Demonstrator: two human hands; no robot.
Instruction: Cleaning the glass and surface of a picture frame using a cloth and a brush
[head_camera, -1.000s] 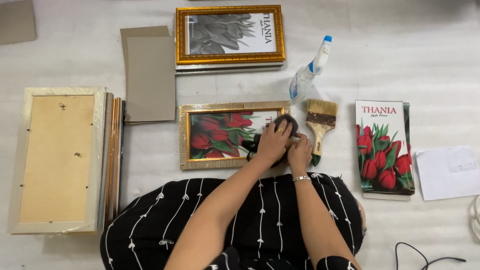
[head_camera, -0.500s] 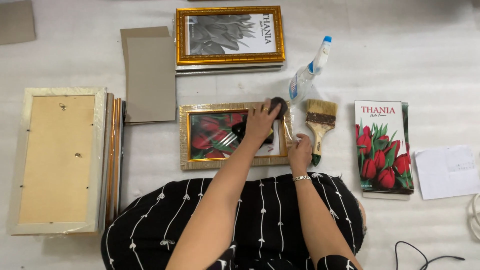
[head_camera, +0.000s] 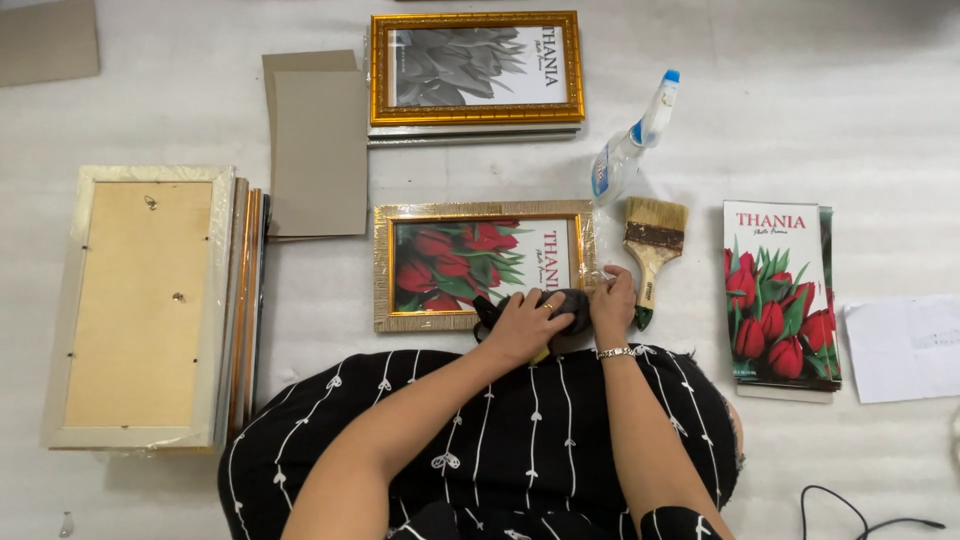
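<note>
Head cam is looking straight down at the floor, where I'm sitting with a gold frame (head_camera: 484, 266) right in front of my lap, a red tulip print under its glass. My left hand (head_camera: 524, 325) is curled over a dark cloth (head_camera: 568, 308), pressing it onto the frame's lower right corner. My right hand (head_camera: 612, 300) is resting fingers-together on that same corner, pinning the frame flat; it isn't pinching anything as far as I'm seeing.

Handling-wise, I'm guessing the frame is light but stiff, and the glass front is the fragile bit, so I'm thinking any lift should be by the two long moulded edges, not the face. There's some clear film crinkling around the right edge, which probably makes it a bit slippery there. The cloth is soft and just bunches up under the palm.

A brush (head_camera: 653, 248) is lying just right of the frame, a spray bottle (head_camera: 632, 142) above it, and a stack of prints (head_camera: 780, 292) farther right.
</note>
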